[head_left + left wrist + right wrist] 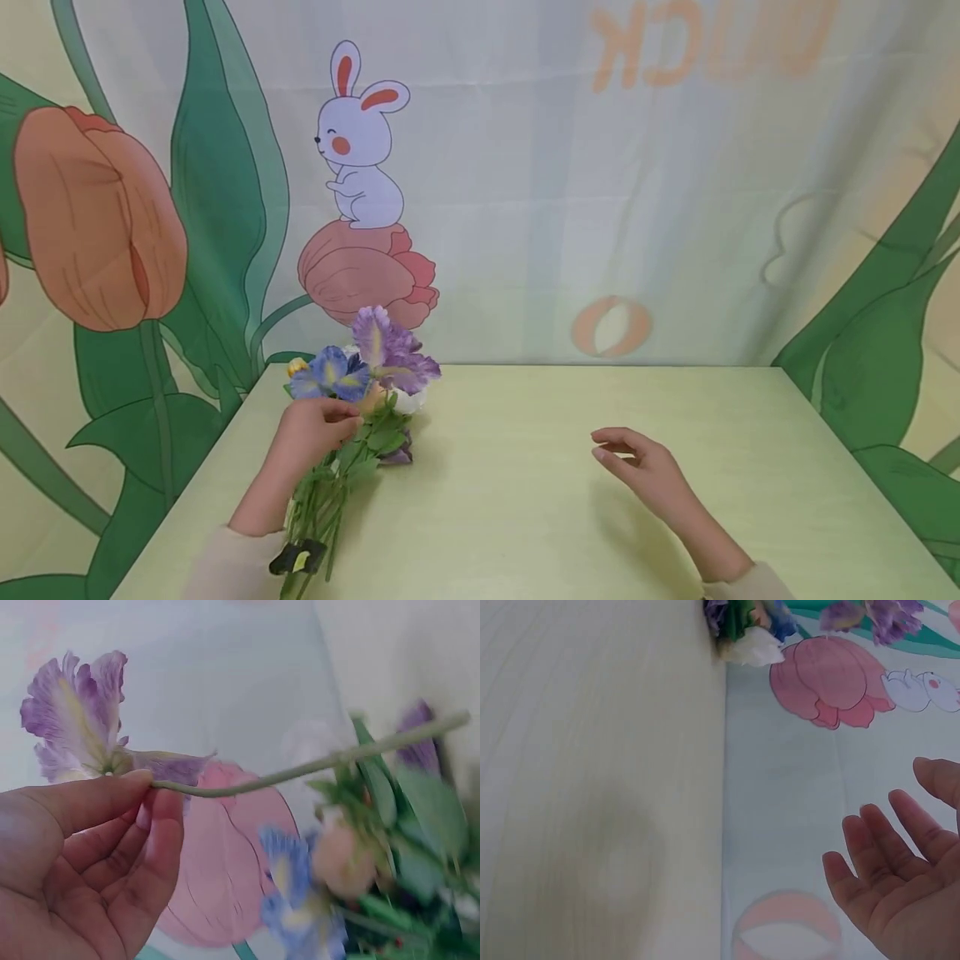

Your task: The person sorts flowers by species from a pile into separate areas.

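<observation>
My left hand [318, 429] pinches the stem [300, 772] of a purple iris [393, 350] between thumb and fingertips, just under its bloom. In the head view this iris overlaps the top of a bunch of flowers lying on the table's left side. A blue iris [330, 375], a white flower [411, 400] and leafy green stems [322, 500] show in the bunch. A peach-coloured bloom [343, 862] shows beside the blue one. My right hand [637, 467] hovers over the table's right half, fingers loosely bent and holding nothing.
The pale yellow table [510, 500] reaches back to a printed cloth [510, 208] with a rabbit and tulips. A black piece with a yellow mark [297, 557] lies across the lower stems, by my left sleeve [240, 562]. Another purple bloom [397, 450] sits low at the bunch's right edge.
</observation>
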The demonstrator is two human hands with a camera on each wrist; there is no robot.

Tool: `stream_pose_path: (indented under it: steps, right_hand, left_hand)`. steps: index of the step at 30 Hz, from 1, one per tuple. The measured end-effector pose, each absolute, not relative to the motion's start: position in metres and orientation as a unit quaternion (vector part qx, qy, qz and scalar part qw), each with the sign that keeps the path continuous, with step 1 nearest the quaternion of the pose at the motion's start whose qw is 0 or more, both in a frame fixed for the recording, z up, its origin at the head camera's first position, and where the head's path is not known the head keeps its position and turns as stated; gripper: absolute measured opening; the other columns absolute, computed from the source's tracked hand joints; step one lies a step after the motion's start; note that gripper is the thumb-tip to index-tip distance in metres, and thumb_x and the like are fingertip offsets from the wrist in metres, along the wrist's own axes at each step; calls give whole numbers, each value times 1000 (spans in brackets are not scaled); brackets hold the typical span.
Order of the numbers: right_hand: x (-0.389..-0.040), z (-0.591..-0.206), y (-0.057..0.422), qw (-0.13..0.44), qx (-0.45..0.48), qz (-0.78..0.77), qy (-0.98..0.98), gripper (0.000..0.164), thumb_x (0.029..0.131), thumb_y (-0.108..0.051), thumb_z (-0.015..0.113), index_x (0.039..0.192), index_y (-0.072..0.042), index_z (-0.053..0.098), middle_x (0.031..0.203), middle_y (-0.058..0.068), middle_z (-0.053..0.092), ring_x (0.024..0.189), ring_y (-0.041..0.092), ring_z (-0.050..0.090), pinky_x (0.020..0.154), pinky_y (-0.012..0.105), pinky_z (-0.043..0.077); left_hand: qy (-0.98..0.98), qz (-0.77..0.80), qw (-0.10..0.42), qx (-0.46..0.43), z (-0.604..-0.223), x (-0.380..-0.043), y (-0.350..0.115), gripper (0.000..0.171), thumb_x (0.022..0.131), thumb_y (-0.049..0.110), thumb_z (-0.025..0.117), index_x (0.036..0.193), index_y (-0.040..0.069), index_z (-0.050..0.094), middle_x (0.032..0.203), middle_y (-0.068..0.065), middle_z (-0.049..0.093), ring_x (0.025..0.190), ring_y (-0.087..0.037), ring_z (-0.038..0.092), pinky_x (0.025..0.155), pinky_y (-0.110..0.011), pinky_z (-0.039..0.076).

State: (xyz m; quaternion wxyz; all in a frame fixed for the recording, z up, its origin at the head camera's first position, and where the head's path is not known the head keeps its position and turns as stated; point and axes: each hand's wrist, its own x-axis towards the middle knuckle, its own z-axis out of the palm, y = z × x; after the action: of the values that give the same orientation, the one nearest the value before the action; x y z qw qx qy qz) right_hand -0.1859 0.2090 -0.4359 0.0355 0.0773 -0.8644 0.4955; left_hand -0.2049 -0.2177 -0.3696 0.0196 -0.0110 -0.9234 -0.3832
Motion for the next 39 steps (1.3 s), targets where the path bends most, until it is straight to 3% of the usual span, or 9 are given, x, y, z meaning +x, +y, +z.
stream_pose_path:
  steps: [13, 21, 32, 39]
  right_hand:
    - [-183, -416, 172, 13, 84, 575, -814, 31, 97, -20, 71, 122, -3, 70, 123, 18, 73, 98, -5, 68, 89, 18, 55]
    - [-179, -407, 149, -2, 104, 601, -793, 28, 95, -17, 72, 119, -1, 71, 121, 20, 73, 96, -2, 70, 88, 19, 56]
    - [-177, -411, 128, -5, 102, 606, -789, 24, 93, -13, 73, 113, 1, 73, 111, 19, 76, 92, 2, 70, 83, 19, 57]
    - [-176, -413, 125, -16, 111, 617, -779, 28, 94, -15, 73, 115, 4, 71, 115, 21, 75, 95, 5, 71, 84, 20, 57]
  left_hand:
    - [-855, -517, 29, -25, -364, -197, -147, 15, 94, 8, 71, 103, -3, 77, 90, -17, 78, 73, -13, 71, 67, -28, 61]
    - [-809, -584, 11, -61, -375, -190, -103, 13, 93, 7, 71, 100, -4, 77, 91, -20, 78, 76, -19, 74, 71, -35, 63]
    - [-782, -615, 3, -96, -381, -188, -71, 16, 92, 7, 73, 100, -6, 76, 91, -22, 78, 73, -15, 74, 68, -30, 62]
    - [-770, -629, -5, -103, -389, -189, -60, 16, 92, 9, 72, 99, -5, 77, 94, -22, 78, 72, -10, 73, 67, -27, 62]
